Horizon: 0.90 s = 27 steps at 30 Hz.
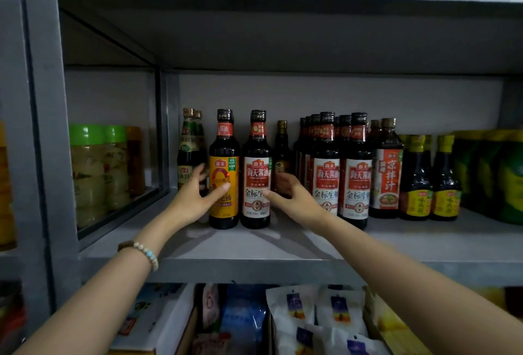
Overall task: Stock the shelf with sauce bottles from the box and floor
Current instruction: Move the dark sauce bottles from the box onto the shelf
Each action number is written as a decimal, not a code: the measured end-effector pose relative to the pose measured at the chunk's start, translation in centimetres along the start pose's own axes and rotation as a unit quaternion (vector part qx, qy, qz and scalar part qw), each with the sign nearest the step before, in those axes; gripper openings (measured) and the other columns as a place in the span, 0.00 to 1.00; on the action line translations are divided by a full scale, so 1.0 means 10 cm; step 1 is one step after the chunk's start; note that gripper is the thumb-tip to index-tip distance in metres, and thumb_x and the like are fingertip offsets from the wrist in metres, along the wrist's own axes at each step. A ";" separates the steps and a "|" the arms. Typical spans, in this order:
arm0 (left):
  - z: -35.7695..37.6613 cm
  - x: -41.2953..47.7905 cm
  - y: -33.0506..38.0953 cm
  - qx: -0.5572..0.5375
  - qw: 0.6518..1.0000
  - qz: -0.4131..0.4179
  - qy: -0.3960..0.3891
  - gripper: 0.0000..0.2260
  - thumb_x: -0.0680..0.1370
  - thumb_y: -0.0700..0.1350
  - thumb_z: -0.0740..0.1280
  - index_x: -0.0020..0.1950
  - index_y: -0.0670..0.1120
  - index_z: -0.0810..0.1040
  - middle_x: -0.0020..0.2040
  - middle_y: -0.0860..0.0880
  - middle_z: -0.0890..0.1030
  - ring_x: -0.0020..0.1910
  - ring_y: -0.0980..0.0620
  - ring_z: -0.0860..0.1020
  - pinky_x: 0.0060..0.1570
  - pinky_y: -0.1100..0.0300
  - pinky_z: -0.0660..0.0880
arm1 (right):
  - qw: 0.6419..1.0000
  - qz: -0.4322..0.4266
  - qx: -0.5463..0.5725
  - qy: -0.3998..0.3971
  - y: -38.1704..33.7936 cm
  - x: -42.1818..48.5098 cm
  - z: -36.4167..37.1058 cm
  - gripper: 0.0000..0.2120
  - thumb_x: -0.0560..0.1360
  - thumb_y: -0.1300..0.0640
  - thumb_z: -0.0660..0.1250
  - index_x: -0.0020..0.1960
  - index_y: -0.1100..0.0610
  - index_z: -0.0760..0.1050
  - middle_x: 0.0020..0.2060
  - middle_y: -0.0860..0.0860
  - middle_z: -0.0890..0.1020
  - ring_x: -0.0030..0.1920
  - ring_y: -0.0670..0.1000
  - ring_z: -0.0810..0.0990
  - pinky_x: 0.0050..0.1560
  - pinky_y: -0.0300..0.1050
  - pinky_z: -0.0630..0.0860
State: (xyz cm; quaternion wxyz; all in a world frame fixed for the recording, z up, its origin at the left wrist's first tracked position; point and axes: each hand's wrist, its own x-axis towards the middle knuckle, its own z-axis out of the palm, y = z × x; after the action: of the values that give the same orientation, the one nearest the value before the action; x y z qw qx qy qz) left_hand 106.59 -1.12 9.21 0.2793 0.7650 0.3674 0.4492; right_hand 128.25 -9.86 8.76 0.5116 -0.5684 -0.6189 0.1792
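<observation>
At frame centre on the grey shelf point(226, 247), the yellow-labelled sauce bottle point(223, 162) stands gripped between the left hand point(192, 199) thumb and curled fingers, just beside the red-labelled sauce bottle point(256, 173), which the right hand point(297, 199) thumb touches, though its spread fingers are too blurred to tell if they hold it.

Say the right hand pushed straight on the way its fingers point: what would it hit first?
Most likely the small gold-capped bottle just beyond the right hand; they may even touch, since depth is unclear here.

The grey shelf point(254, 244) carries upright sauce bottles: a yellow-labelled bottle point(224, 176) just beside a white-labelled soy sauce bottle point(257, 176), a matching soy sauce cluster point(341, 179), a red-labelled bottle point(387, 173) and two short yellow-labelled bottles point(430, 187).
</observation>
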 end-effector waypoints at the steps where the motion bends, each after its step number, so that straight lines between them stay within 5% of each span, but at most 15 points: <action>1: 0.02 -0.10 0.07 0.018 1.000 0.004 0.005 0.43 0.68 0.64 0.66 0.76 0.51 0.51 0.74 0.50 0.63 0.68 0.54 0.65 0.62 0.56 0.63 | 1.000 -0.006 -0.014 0.003 -0.01 -0.09 -0.08 0.37 0.73 0.45 0.68 0.75 0.55 0.56 0.72 0.51 0.67 0.71 0.50 0.66 0.68 0.44 0.65; 6: 0.29 -0.71 0.46 0.147 0.988 0.024 0.038 0.42 0.67 0.72 0.57 0.75 0.51 0.55 0.74 0.50 0.63 0.72 0.49 0.61 0.68 0.50 0.62 | 0.999 -0.023 -0.025 -0.006 0.00 -0.68 -0.68 0.35 0.74 0.40 0.64 0.75 0.49 0.55 0.74 0.48 0.62 0.71 0.48 0.63 0.64 0.40 0.62; 10: 0.79 -1.25 0.91 0.202 0.978 0.054 0.018 0.37 0.70 0.71 0.53 0.73 0.50 0.61 0.72 0.50 0.66 0.70 0.49 0.63 0.62 0.55 0.64 | 0.997 -0.032 -0.074 0.003 0.12 -1.27 -1.31 0.35 0.73 0.38 0.65 0.74 0.48 0.57 0.73 0.46 0.63 0.71 0.46 0.63 0.64 0.40 0.62; 16: 1.90 -2.11 1.52 0.232 0.971 0.058 -0.016 0.36 0.71 0.70 0.52 0.72 0.50 0.62 0.73 0.49 0.65 0.71 0.49 0.62 0.68 0.52 0.61 | 0.991 -0.014 -0.131 -0.008 0.56 -2.37 -2.33 0.34 0.72 0.39 0.65 0.74 0.47 0.58 0.73 0.45 0.63 0.72 0.45 0.60 0.66 0.40 0.60; 19: 2.50 -2.54 1.64 0.254 0.964 0.065 -0.052 0.31 0.75 0.66 0.54 0.73 0.50 0.63 0.73 0.50 0.65 0.72 0.50 0.61 0.68 0.53 0.61 | 0.989 0.019 -0.144 -0.012 0.86 -2.93 -2.77 0.32 0.74 0.45 0.66 0.74 0.50 0.59 0.73 0.48 0.64 0.72 0.46 0.61 0.70 0.42 0.59; 23: 3.22 -3.05 1.62 0.270 0.954 0.064 -0.113 0.29 0.77 0.62 0.58 0.72 0.47 0.64 0.72 0.47 0.68 0.70 0.47 0.64 0.66 0.53 0.63 | 0.980 0.056 -0.186 -0.051 1.34 -3.62 -3.17 0.32 0.75 0.50 0.66 0.75 0.54 0.58 0.73 0.50 0.63 0.71 0.44 0.60 0.63 0.28 0.54; 27: 3.87 -3.45 1.46 0.253 0.947 0.052 -0.190 0.28 0.77 0.61 0.59 0.71 0.45 0.66 0.71 0.46 0.69 0.69 0.46 0.66 0.66 0.54 0.64 | 0.968 0.122 -0.212 -0.063 1.93 -4.20 -3.32 0.32 0.75 0.48 0.66 0.75 0.53 0.58 0.74 0.51 0.63 0.73 0.49 0.61 0.68 0.36 0.56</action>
State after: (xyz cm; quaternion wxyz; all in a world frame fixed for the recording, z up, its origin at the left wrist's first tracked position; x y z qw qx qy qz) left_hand 134.39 -41.30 -13.40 0.1171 0.8996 0.3692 0.2017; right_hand 158.94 -53.48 -11.10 0.3141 -0.7228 -0.5993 0.1406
